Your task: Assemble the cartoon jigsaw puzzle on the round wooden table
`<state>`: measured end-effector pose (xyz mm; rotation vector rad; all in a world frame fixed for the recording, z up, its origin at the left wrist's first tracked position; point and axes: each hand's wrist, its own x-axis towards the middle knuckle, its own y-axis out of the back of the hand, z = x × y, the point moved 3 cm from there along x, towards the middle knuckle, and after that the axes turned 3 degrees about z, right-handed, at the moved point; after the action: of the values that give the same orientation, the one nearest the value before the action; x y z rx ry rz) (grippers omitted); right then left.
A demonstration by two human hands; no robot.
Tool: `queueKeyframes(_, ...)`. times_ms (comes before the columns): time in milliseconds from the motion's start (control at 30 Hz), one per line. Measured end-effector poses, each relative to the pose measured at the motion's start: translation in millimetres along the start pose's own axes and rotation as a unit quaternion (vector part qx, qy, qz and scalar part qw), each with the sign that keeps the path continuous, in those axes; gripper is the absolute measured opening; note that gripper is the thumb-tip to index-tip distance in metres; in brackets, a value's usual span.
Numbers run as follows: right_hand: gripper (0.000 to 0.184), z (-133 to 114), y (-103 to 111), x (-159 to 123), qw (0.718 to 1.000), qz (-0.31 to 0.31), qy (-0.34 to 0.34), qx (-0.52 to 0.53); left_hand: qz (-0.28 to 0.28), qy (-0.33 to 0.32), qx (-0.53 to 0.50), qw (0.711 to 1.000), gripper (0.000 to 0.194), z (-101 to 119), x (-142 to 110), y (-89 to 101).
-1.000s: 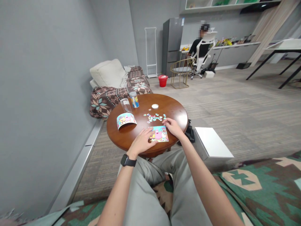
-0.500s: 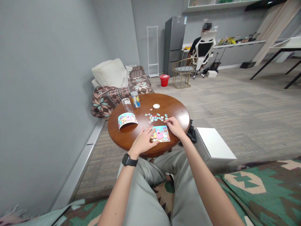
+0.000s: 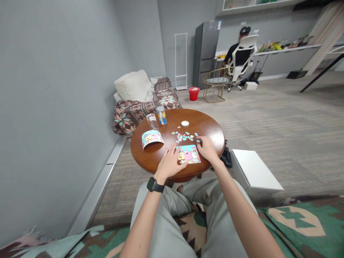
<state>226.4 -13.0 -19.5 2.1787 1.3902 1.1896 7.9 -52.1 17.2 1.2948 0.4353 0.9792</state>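
My left hand [image 3: 170,163] lies flat with spread fingers on the left side of a colourful cartoon jigsaw puzzle [image 3: 189,154] on the round wooden table. At the puzzle's upper right corner is my right hand [image 3: 207,148], its thumb and index finger curled round a small bluish puzzle piece [image 3: 198,141]. Loose puzzle pieces [image 3: 185,136] are scattered just beyond the puzzle. A curved picture sheet [image 3: 152,137] with a similar cartoon stands to the left. Behind it are a clear cylinder [image 3: 152,122] and a printed can [image 3: 161,116]. A round white lid [image 3: 185,123] lies farther back.
The round table [image 3: 145,159] stands before my knees. To its right is a white box [image 3: 255,168]. A patterned couch [image 3: 134,111], a red bucket [image 3: 194,94] and a gold-framed chair [image 3: 216,82] stand beyond. A person [image 3: 232,52] sits at the back counter.
The view has turned slightly left, so everything sits farther right. My left hand stays on the puzzle; my right fingers have shifted only slightly at its upper right corner.
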Motion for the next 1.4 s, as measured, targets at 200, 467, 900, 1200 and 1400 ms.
queueKeyframes(200, 0.026, 11, 1, 3, 0.999, 0.017, 0.017, 0.035, 0.002, -0.002, -0.017, 1.000, 0.069, -1, -1, -0.2)
queueKeyframes(467, 0.022, 8, 2, 2, 1.000, 0.012, 0.006, 0.026, 0.002, -0.006, -0.009, 1.000, 0.065, 0, -1, 1.7)
queueKeyframes(900, 0.030, 3, 2, 1, 0.999, 0.036, 0.012, -0.037, 0.018, -0.021, -0.007, 1.000, 0.064, -1, -1, -0.3)
queueKeyframes(1200, 0.020, -2, 5, 1, 1.000, 0.000, 0.018, -0.007, 0.015, -0.019, -0.006, 1.000, 0.063, -2, -1, 0.5)
queueKeyframes(1400, 0.020, 1, 4, 1, 1.000, 0.003, -0.003, -0.006, 0.013, -0.020, 0.001, 1.000, 0.065, -1, -1, 0.7)
